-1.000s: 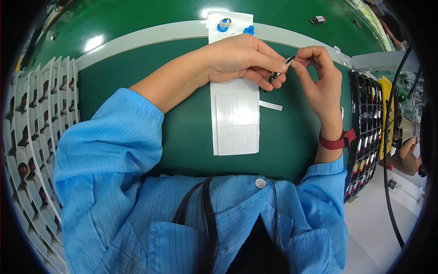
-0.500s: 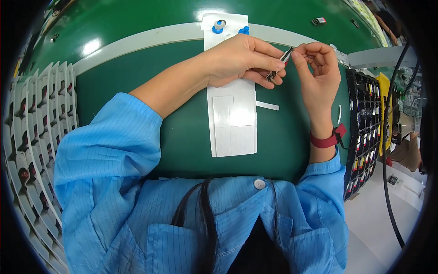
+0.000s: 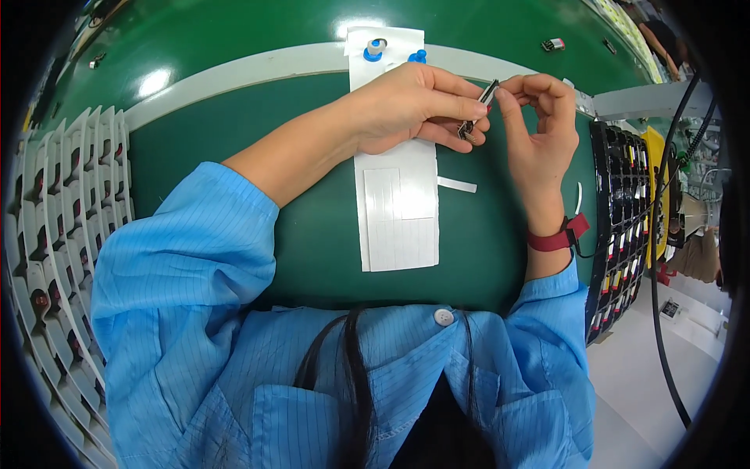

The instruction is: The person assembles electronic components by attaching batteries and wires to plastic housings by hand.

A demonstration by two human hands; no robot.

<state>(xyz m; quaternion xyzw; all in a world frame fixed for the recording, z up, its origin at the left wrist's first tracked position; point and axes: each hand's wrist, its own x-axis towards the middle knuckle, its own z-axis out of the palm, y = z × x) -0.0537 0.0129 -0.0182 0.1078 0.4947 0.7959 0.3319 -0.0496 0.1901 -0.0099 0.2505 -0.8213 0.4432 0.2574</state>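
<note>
In my left hand (image 3: pixel 426 105) a small electronic module (image 3: pixel 486 97) is held between thumb and fingers, tilted up to the right. It looks like a narrow circuit board with a dark edge, a bit of red and small parts at its lower end; my fingers cover much of it. My right hand (image 3: pixel 543 125) meets the module's upper end with thumb and forefinger pinched together, the other fingers curled. What exactly sits in that pinch is too small to tell. Beneath my left hand lies a white card (image 3: pixel 400 234) with sheets of pale labels or tape on it.
White slotted trays (image 3: pixel 70 227) stand at the left. At the right is a black tray (image 3: pixel 621 227) holding several modules. Two blue-based pieces (image 3: pixel 373 51) sit on the card's far end. A loose module (image 3: pixel 553 44) lies on the far green surface. A black cable (image 3: pixel 660 273) hangs at the right.
Both hands stay at nearly the same spot. My right hand has shifted very slightly left, its fingertips still at the module's upper end.
</note>
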